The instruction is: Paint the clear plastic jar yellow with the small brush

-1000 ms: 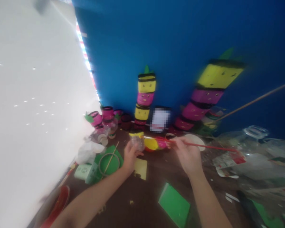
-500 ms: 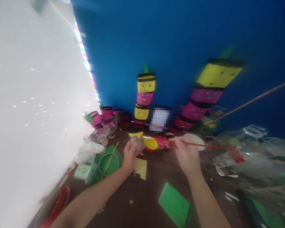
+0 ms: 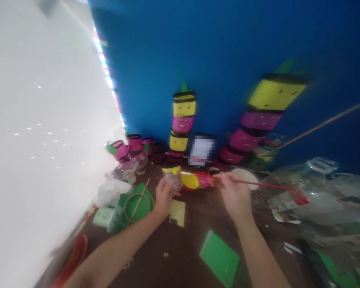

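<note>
My left hand [image 3: 165,194] is closed around a small clear plastic cup [image 3: 176,182], seemingly cut from a bottle, with a yellow band along its upper rim. In my right hand [image 3: 234,196] is a long red-handled paintbrush [image 3: 264,184], its tip pointing left toward the cup's yellow rim. Whether the bristles touch the rim is too blurred to tell. Just behind the brush, between my hands, lie a yellow paint patch [image 3: 190,181] and a pink one [image 3: 204,181] with red around them; their container is unclear.
Painted stacks, one upright [image 3: 180,142] and one leaning [image 3: 244,140], stand by the blue wall [image 3: 228,48]. Clear plastic bottles [image 3: 321,192] crowd the right. Green sheets [image 3: 220,256], a tape ring [image 3: 137,208] and a white-green cup [image 3: 104,217] lie on the dark table.
The cup in my left hand has turned slightly, so more of its yellow rim and dark opening shows. My right hand and the brush are almost where they were.
</note>
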Motion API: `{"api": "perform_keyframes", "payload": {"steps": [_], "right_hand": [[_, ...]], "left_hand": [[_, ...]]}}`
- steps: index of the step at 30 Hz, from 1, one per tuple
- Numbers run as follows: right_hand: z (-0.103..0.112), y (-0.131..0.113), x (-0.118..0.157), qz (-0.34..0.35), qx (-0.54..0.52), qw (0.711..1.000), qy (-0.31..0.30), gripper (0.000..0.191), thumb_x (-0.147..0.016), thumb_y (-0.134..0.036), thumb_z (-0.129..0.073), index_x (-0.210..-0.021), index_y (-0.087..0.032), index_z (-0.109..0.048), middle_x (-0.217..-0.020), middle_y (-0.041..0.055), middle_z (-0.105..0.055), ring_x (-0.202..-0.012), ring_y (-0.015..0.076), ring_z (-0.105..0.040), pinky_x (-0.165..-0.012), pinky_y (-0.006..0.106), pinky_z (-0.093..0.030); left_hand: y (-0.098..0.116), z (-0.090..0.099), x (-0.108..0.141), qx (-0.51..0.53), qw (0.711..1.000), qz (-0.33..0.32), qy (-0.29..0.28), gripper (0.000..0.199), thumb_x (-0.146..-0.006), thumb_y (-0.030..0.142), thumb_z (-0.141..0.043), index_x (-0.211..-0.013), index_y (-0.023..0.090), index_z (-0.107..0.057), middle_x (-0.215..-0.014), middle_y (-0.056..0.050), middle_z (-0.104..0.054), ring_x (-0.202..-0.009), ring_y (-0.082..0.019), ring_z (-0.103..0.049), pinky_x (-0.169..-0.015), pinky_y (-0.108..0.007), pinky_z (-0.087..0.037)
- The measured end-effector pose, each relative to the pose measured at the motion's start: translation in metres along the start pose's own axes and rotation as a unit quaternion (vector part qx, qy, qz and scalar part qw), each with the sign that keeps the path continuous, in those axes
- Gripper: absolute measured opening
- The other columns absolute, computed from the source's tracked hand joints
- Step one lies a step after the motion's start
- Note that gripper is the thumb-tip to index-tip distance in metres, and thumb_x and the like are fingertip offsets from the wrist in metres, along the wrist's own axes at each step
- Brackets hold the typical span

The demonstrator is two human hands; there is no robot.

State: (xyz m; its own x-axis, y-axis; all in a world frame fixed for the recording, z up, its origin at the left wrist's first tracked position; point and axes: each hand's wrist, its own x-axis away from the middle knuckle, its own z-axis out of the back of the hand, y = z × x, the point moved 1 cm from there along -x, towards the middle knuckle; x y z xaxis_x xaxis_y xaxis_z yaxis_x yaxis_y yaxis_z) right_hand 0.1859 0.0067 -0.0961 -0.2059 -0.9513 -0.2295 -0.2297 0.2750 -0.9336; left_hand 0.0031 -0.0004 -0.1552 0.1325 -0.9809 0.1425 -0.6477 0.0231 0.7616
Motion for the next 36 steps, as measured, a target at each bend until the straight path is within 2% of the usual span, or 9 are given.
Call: {"api": "perform_keyframes", "payload": {"steps": [4,10,13,17,20,24,30,36], "right_hand": [[0.0062,-0.0027,-0.0023,0.009,-0.008,1.0,0.021,0.018,-0.069,-0.035,-0.07,-0.069,-0.019,-0.061,-0.065,0.0001,-0.064,-0.057,0.012,-0.061,-0.057,0.025,-0.051],[-0.0016,-0.0034,0.001,0.005,-0.015,1.0,-0.005,0.018,-0.07,-0.035,-0.069,-0.069,-0.019,-0.062,-0.065,0.0012,-0.064,-0.059,0.0124,-0.061,-0.054,0.024,-0.051],[0.0015,-0.0002,-0.0004,0.009,0.0,1.0,-0.002,0.018,-0.071,-0.035,-0.068,-0.07,-0.019,-0.061,-0.066,0.0011,-0.064,-0.059,0.0123,-0.061,-0.056,0.025,-0.051],[0.0072,-0.0008,-0.0024,0.012,0.003,1.0,0.01,0.018,-0.071,-0.035,-0.068,-0.07,-0.019,-0.06,-0.068,0.0013,-0.065,-0.06,0.0126,-0.061,-0.058,0.025,-0.052],[0.0038,-0.0031,-0.0011,0.008,-0.012,1.0,-0.003,0.017,-0.072,-0.035,-0.068,-0.07,-0.019,-0.061,-0.067,0.0013,-0.064,-0.06,0.0129,-0.061,-0.056,0.026,-0.052],[-0.0002,-0.0006,0.001,0.009,-0.013,1.0,-0.017,0.015,-0.073,-0.033,-0.067,-0.071,-0.019,-0.062,-0.067,0.0009,-0.064,-0.06,0.0122,-0.061,-0.056,0.024,-0.051],[0.0068,0.0024,-0.0013,0.023,0.018,1.0,-0.001,0.016,-0.074,-0.034,-0.066,-0.072,-0.019,-0.061,-0.068,0.0005,-0.064,-0.06,0.0117,-0.06,-0.059,0.025,-0.051],[0.0001,0.0004,0.0009,0.021,0.01,0.999,-0.026,0.017,-0.075,-0.036,-0.065,-0.073,-0.02,-0.06,-0.068,0.0008,-0.064,-0.061,0.0129,-0.06,-0.059,0.027,-0.052]], "left_hand": [[0.001,-0.0002,0.0001,0.013,1.0,0.011,0.001,0.042,-0.062,0.041,-0.071,-0.093,0.016,-0.058,-0.074,-0.001,-0.062,-0.057,-0.009,-0.056,-0.048,-0.02,-0.044],[0.0017,0.0,0.0001,0.02,0.999,0.022,-0.009,0.043,-0.061,0.042,-0.071,-0.093,0.015,-0.058,-0.076,-0.002,-0.063,-0.055,-0.009,-0.055,-0.048,-0.021,-0.043],[0.0016,0.0001,-0.0002,0.033,0.999,0.03,-0.008,0.042,-0.061,0.041,-0.07,-0.091,0.015,-0.058,-0.077,-0.003,-0.064,-0.054,-0.01,-0.055,-0.046,-0.021,-0.042],[0.0013,0.0004,-0.0009,0.056,0.997,0.046,0.002,0.042,-0.06,0.043,-0.069,-0.088,0.015,-0.057,-0.071,-0.002,-0.064,-0.052,-0.011,-0.056,-0.042,-0.021,-0.042],[0.0016,0.0001,-0.0007,0.062,0.997,0.047,-0.002,0.04,-0.061,0.043,-0.068,-0.087,0.015,-0.057,-0.066,-0.001,-0.063,-0.049,-0.01,-0.055,-0.04,-0.021,-0.041],[0.0019,0.0002,-0.0003,0.066,0.997,0.042,-0.011,0.041,-0.062,0.043,-0.067,-0.089,0.015,-0.055,-0.066,-0.001,-0.063,-0.048,-0.011,-0.055,-0.039,-0.02,-0.041],[0.0021,0.001,-0.0006,0.082,0.995,0.058,-0.007,0.04,-0.063,0.044,-0.064,-0.088,0.015,-0.054,-0.064,-0.002,-0.063,-0.046,-0.011,-0.055,-0.038,-0.021,-0.041],[0.0032,0.0002,0.0001,0.087,0.994,0.071,-0.008,0.038,-0.063,0.043,-0.062,-0.086,0.014,-0.055,-0.062,-0.002,-0.063,-0.045,-0.012,-0.055,-0.037,-0.021,-0.039]]}}
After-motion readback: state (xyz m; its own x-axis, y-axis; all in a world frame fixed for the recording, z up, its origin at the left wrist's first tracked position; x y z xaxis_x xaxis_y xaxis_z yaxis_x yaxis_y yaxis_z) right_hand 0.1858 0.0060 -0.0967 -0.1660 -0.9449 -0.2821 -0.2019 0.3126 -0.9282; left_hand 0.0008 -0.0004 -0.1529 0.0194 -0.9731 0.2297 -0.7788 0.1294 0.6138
